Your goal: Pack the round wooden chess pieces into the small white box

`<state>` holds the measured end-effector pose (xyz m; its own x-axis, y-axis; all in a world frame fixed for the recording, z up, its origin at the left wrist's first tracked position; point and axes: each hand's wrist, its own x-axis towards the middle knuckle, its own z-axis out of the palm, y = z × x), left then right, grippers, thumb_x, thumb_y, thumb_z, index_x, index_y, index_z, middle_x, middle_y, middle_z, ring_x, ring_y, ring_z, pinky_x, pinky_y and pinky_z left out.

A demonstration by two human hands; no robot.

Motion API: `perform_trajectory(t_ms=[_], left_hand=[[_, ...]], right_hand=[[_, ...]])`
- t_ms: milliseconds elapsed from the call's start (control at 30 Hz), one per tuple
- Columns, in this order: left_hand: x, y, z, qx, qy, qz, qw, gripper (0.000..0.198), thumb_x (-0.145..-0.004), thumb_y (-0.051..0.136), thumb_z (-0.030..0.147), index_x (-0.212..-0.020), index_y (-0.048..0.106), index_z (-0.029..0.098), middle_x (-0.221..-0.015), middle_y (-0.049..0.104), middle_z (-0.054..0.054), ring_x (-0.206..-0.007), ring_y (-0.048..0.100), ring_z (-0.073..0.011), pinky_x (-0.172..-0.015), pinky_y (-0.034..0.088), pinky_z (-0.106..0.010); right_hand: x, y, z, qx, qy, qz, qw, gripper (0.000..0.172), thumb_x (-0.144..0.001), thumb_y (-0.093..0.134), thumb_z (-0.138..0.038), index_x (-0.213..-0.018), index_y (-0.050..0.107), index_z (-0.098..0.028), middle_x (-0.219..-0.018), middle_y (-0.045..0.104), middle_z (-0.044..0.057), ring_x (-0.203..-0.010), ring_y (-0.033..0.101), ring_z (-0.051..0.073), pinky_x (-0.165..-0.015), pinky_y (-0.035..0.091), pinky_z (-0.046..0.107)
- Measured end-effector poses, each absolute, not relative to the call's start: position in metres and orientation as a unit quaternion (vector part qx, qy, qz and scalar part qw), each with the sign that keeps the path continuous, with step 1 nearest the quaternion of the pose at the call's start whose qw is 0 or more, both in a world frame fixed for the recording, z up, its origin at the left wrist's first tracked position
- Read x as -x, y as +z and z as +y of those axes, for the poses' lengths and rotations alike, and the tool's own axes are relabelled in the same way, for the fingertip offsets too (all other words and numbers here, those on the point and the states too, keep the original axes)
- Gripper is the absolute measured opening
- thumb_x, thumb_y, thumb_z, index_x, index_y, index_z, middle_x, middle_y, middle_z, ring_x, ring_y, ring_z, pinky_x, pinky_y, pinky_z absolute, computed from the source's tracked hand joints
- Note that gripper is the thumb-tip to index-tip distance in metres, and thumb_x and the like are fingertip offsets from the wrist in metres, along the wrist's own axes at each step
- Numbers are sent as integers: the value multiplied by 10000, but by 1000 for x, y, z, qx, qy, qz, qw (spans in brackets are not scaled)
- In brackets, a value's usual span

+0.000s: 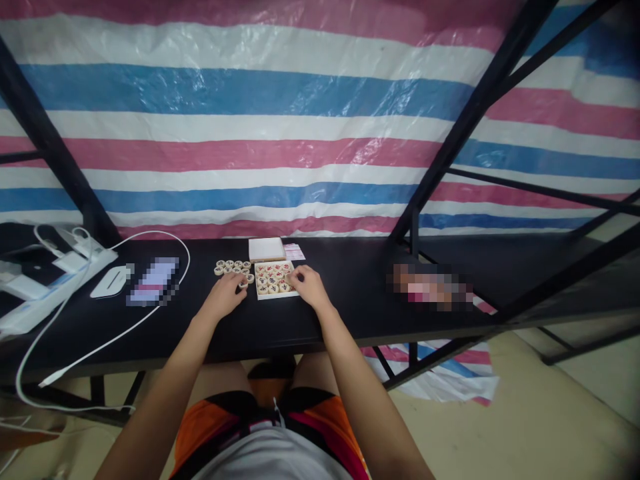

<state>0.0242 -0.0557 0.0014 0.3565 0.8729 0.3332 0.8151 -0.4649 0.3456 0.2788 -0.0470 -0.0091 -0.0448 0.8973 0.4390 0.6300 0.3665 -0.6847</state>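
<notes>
On the black table, a white box [259, 291] holds rows of round Chinese chess pieces [273, 289], some with red characters and some with black. Left of it lies a loose group of black-lettered Chinese chess pieces [233, 266]. My left hand [227, 295] is at the near edge of that group, its fingertips closed on a piece. Over the right side of the box is my right hand [310, 287], fingers bent together at the pieces there. Whatever lies between those fingers is hidden.
Behind the box lies a white lid [267, 249], with a printed paper [294, 252] beside it. A blurred phone-like object [153, 281], a white device [110, 281], a power strip [60, 287] and white cables are at left. Black metal posts [450, 143] frame a striped plastic sheet [260, 93].
</notes>
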Motion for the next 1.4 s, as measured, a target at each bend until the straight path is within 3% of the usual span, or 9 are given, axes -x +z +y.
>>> perform_trajectory(t_ms=[133,267,567,1167,1400], left_hand=[[-24,3,-56,-825,239,509,62,153,-798,493,221,-909,596,198,-961,612,-71,-949,552,-234,-855,434,-363],[-25,3,-56,-824,248,505,63,144,-809,488,239,-904,588,197,-976,613,-76,-954,558,-244,-853,439,-378],[-27,5,-58,-816,296,492,71,167,-837,476,285,-933,584,200,-1003,614,-61,-990,560,-231,-891,435,-363],[-32,8,-61,-812,323,477,89,191,-857,467,320,-955,588,208,-992,621,-55,-944,570,-210,-845,447,-333],[-32,7,-61,-812,324,476,95,187,-849,477,308,-953,594,206,-956,618,-53,-889,575,-198,-823,451,-325]], right_hand=[[-280,-12,-45,538,145,-713,426,76,-766,556,-259,-776,609,-207,-786,582,13,-781,523,169,-757,400,284],[-279,-14,-44,535,134,-725,413,154,-781,542,-231,-889,650,-214,-847,593,27,-849,526,182,-820,402,310],[-279,-15,-44,543,115,-723,410,103,-785,530,-201,-776,632,-209,-884,604,38,-874,524,189,-844,395,315],[-280,-15,-45,537,113,-730,407,163,-784,503,-173,-841,650,-214,-838,625,28,-846,546,187,-809,408,310],[-279,-12,-47,547,104,-723,409,187,-828,486,-224,-686,606,-208,-808,615,31,-817,540,179,-799,398,296]])
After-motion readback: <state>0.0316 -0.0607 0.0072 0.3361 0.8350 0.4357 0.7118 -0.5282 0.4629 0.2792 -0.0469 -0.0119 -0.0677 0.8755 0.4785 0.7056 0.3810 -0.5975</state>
